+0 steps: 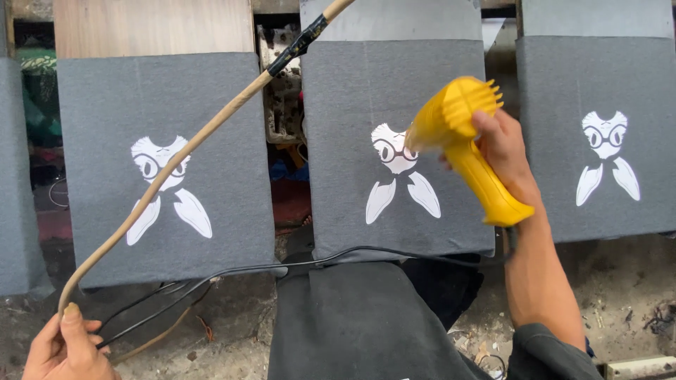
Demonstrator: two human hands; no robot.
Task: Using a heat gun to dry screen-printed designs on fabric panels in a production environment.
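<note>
While I look down over my two hands, the parts of the scene read as follows.

Right hand: my right hand (503,151) is clenched round the handle of a yellow heat gun (465,144), held up in front of the middle panel.

Heat gun axis: the handle runs from lower right, by my wrist, up and left to the barrel; the nozzle end faces the white print (401,176) on the middle grey shirt (398,141), close over the print's upper right part. Whether it touches the cloth I cannot tell.

Cord: a black cable (310,262) leaves the handle's foot and runs left along the lower edge of the middle shirt toward my left hand.

Left hand: my left hand (63,348), at the bottom left corner of the view, grasps the lower end of a long pale stick (183,151); the black cable passes just beside its fingers.

Stick axis: it rises from my left hand up and right, crossing the left grey shirt (162,162) and its print, to a black-taped joint (296,46) near the top edge between the left and middle panels.

Nearer hand: the right hand is far the nearer to the middle print; the left lies well apart from it.

Other panels: a third grey shirt (598,134) with the same white print hangs at the right.

Below: dark cloth (366,324) and rough ground.
</note>
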